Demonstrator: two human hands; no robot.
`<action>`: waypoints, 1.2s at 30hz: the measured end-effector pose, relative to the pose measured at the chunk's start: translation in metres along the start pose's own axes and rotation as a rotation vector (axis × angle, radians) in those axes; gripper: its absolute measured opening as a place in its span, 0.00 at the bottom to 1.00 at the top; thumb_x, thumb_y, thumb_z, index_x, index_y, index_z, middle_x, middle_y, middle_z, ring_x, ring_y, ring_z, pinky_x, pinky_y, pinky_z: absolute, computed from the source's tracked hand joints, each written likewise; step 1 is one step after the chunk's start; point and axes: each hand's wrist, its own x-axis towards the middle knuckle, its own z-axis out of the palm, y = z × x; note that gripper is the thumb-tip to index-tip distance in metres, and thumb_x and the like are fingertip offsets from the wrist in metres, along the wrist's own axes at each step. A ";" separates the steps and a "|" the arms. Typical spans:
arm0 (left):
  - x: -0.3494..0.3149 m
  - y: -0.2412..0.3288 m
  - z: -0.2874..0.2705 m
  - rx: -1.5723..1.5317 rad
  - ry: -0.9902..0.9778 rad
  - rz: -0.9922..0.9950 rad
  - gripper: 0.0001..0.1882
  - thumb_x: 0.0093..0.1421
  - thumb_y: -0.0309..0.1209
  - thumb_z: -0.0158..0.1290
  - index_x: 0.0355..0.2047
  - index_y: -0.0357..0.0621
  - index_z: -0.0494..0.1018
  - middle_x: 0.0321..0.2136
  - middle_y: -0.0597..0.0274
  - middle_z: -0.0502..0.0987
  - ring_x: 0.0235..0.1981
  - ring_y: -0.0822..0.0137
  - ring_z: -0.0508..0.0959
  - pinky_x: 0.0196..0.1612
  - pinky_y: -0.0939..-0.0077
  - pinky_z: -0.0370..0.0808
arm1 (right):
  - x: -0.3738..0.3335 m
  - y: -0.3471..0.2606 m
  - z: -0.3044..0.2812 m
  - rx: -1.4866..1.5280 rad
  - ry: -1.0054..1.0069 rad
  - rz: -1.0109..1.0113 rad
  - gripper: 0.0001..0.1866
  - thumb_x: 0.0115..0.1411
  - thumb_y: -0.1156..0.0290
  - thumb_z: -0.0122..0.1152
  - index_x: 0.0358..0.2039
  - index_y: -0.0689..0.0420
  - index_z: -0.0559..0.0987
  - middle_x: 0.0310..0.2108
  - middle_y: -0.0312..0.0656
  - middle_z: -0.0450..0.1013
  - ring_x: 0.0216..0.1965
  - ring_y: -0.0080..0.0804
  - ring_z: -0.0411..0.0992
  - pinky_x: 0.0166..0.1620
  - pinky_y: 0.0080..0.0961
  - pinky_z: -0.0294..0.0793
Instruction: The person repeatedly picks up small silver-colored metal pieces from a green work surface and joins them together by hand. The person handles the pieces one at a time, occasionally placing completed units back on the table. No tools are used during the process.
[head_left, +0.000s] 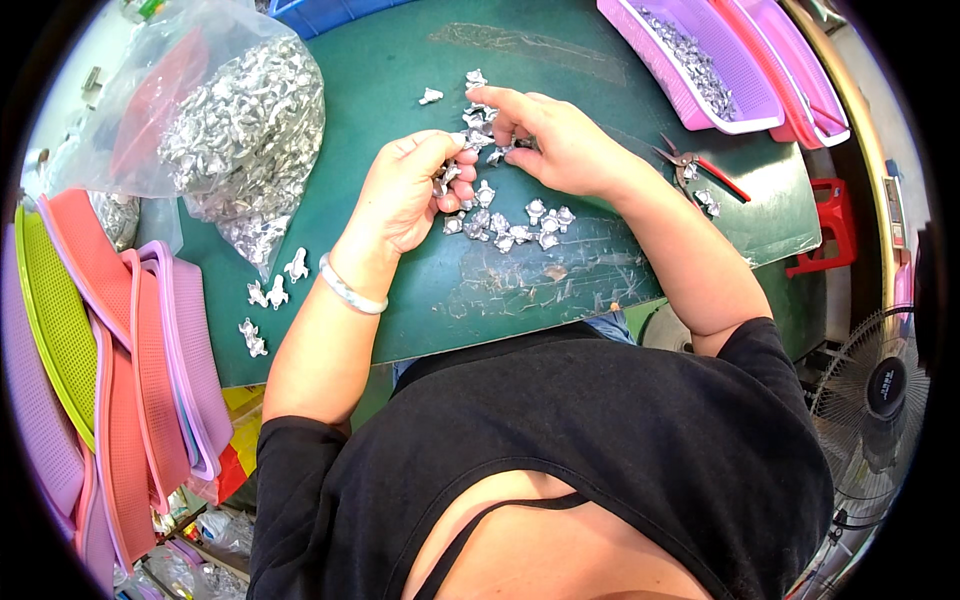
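Several small silver metal castings (548, 222) lie in a loose cluster on the green tabletop, just in front of my hands. My left hand (410, 185) is closed around a few of these castings (447, 180), which show between its thumb and curled fingers. A bracelet (350, 289) circles that wrist. Over a short row of the same pieces at the far side, my right hand (560, 140) is spread, its index finger stretched to a casting (476, 78) and its thumb low beside others. One more casting (430, 96) lies apart, left of the row.
A clear bag (250, 130) full of castings slumps at the left, with stray pieces (296, 264) beside it. Stacked plastic baskets (140, 370) crowd the left edge. Far right are a purple basket (745, 110) of small parts, red-handled pliers (722, 180) and a fan (880, 390).
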 end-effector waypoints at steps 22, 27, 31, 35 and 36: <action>0.010 -0.003 -0.018 -0.454 -0.388 0.052 0.07 0.53 0.25 0.42 0.32 0.35 0.66 0.33 0.47 0.72 0.32 0.56 0.76 0.27 0.77 0.75 | 0.004 0.002 -0.011 0.814 0.154 0.299 0.26 0.51 0.80 0.56 0.51 0.64 0.62 0.28 0.38 0.72 0.29 0.20 0.69 0.31 0.17 0.69; 0.008 -0.006 -0.013 -0.402 -0.295 0.049 0.08 0.56 0.29 0.46 0.33 0.37 0.67 0.31 0.52 0.71 0.28 0.61 0.75 0.24 0.80 0.72 | 0.004 -0.003 -0.013 0.976 0.154 0.333 0.26 0.51 0.79 0.57 0.51 0.66 0.61 0.29 0.41 0.72 0.29 0.23 0.70 0.31 0.18 0.71; 0.003 -0.004 -0.003 -0.174 -0.162 0.056 0.08 0.57 0.31 0.48 0.32 0.38 0.69 0.24 0.60 0.71 0.23 0.69 0.72 0.20 0.84 0.68 | 0.004 -0.007 -0.014 1.076 0.164 0.372 0.26 0.52 0.78 0.57 0.51 0.67 0.60 0.29 0.42 0.71 0.28 0.25 0.71 0.31 0.18 0.71; 0.001 -0.005 0.005 -0.077 -0.117 0.075 0.06 0.55 0.30 0.51 0.30 0.39 0.71 0.20 0.64 0.72 0.19 0.73 0.73 0.18 0.87 0.67 | 0.004 -0.010 -0.013 1.115 0.166 0.390 0.26 0.52 0.78 0.57 0.50 0.68 0.60 0.29 0.42 0.71 0.27 0.26 0.72 0.30 0.18 0.72; 0.000 -0.005 0.006 -0.068 -0.116 0.087 0.06 0.55 0.30 0.51 0.30 0.39 0.71 0.20 0.64 0.72 0.19 0.73 0.73 0.17 0.87 0.66 | 0.005 -0.010 -0.013 1.125 0.172 0.396 0.26 0.51 0.79 0.58 0.50 0.69 0.60 0.28 0.44 0.71 0.27 0.27 0.72 0.30 0.18 0.72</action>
